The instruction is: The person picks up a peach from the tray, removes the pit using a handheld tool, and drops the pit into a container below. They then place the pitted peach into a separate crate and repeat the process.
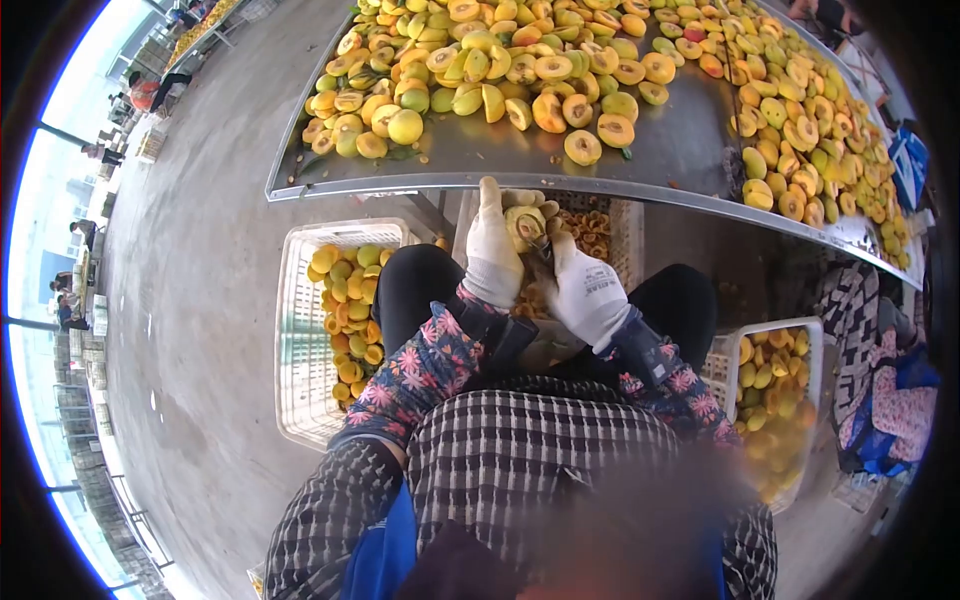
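Both my hands wear white gloves and meet just below the metal table's near edge. My left hand is wrapped round a yellow-green fruit half, its thumb pointing up. Against the fruit's right side, my right hand is closed on a small dark tool, mostly hidden by the fingers. Under my hands, between my knees, stands a crate with orange fruit pieces.
Many halved fruits are heaped on the metal table. A white crate of fruit stands left of my legs, another crate right. People sit far left; patterned cloth lies at the right.
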The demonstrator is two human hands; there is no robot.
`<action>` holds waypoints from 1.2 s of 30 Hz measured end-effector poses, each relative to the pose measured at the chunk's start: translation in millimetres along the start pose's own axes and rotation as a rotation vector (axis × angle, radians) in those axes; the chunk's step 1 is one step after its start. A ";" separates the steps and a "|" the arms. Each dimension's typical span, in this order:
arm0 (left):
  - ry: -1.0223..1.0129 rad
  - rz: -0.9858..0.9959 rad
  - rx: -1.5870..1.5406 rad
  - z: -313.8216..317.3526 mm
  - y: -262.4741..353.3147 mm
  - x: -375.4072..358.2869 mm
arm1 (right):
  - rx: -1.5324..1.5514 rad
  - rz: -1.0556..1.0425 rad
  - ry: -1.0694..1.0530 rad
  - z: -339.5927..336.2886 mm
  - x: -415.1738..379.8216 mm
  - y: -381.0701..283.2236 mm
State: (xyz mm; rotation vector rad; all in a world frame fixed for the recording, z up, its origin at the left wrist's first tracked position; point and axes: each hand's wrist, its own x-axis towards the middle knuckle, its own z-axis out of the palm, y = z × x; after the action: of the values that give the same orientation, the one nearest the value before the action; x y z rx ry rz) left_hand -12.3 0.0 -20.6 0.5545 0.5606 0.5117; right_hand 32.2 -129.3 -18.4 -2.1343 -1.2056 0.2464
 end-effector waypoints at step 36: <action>-0.058 0.025 0.915 -14.8 1.3 11.6 | 0.169 0.021 -0.344 38.2 -5.2 61.2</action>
State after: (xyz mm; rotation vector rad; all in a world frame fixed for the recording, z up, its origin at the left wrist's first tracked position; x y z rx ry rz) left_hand -13.3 12.8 -34.4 1.4413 0.7231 0.2350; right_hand 54.0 -137.7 -86.8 -2.0099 -1.3002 0.7237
